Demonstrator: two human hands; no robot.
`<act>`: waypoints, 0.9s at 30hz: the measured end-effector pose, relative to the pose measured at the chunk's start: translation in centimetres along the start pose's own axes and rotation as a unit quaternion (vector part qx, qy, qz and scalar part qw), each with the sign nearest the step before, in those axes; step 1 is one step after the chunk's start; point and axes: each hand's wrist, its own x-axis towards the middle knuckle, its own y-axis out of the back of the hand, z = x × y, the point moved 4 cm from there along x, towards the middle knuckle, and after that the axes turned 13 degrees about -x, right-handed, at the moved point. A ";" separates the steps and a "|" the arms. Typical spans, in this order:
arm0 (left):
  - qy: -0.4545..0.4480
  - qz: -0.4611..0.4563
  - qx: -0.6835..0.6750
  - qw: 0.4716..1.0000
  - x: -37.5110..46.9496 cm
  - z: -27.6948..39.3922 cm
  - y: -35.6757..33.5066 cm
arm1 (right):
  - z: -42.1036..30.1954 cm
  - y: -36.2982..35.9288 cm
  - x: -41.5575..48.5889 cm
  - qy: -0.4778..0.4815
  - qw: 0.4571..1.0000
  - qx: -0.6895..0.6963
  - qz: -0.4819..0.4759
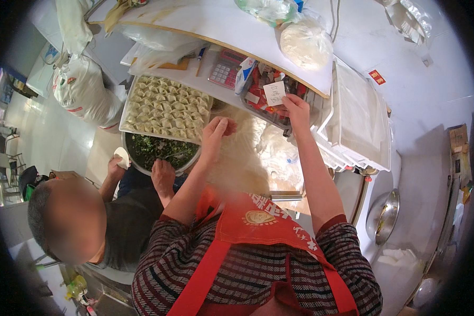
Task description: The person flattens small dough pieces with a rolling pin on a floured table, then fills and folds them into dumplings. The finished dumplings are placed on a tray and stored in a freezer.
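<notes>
Between the thumb and fingers of my right hand (296, 112) is a small white paper slip (274, 93) with handwriting on it. The slip is over a grey plastic basket (262, 114) filled with red and white packets and papers. My left hand (217, 132) is loosely curled near the right edge of a white tray (123, 125), and its palm is hidden. Rows of folded dumplings (168, 106) cover that tray. Below my hands lies a floury work surface (241, 158), brightly lit towards the right.
A co-worker's hand (116, 168) holds a dough wrapper (122, 157) at the left; the other hand (163, 177) is by a bowl of chopped green filling (158, 152). A pink calculator (226, 69) sits under the shelf (221, 23). Stacked white trays (359, 114) stand right.
</notes>
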 end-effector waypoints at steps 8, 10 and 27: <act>0.039 -0.024 0.006 0.999 -0.6 -1.1 -1.7 | 0.1 0.2 0.5 -0.011 0.999 -0.049 0.007; 0.035 -0.023 0.013 0.999 -0.7 -1.2 -1.5 | 0.1 0.3 0.3 -0.011 0.999 -0.045 -0.004; 0.065 0.259 -0.168 0.949 -6.9 -6.4 9.6 | 5.8 -15.5 -4.1 -0.096 0.944 -0.110 -0.296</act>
